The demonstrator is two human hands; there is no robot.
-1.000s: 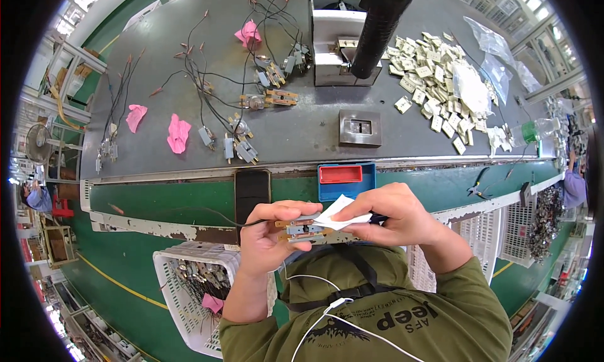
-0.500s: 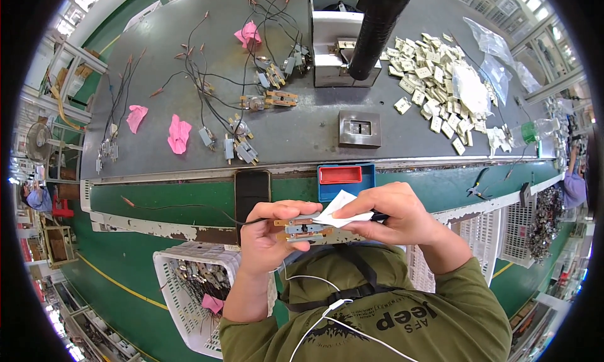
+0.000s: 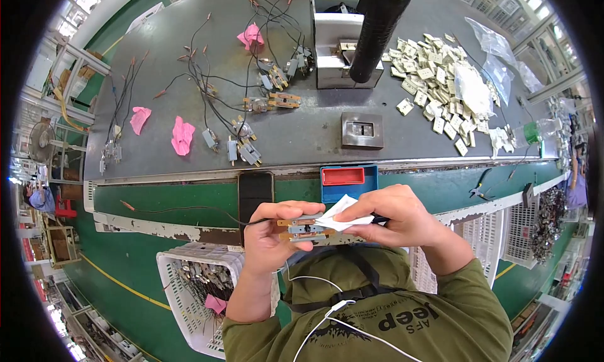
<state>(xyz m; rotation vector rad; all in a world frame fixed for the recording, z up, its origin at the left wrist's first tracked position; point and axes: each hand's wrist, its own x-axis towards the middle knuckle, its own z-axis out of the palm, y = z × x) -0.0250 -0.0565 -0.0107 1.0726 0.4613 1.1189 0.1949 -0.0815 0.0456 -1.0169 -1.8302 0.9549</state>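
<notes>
My left hand grips a small wired electrical part with grey blocks and copper-coloured strips, thumb along its upper side and fingers around its lower side. A black wire trails from it to the left, ending in a reddish-brown tip. My right hand pinches a folded white paper or cloth against the part's right end. Out of the same grip sticks the end of a thin black thing, its kind hidden by the fingers. Both hands are above the bench's front edge, close to my body.
Similar wired parts and pink scraps lie on the grey bench. A steel block sits before a press-like machine. Pale plastic pieces are heaped right. A phone, blue tray, pliers and white crate are nearer.
The whole view has shifted slightly. My hands keep the same hold on the part and the white piece, and the white piece looks slightly more bunched under the right fingers.
</notes>
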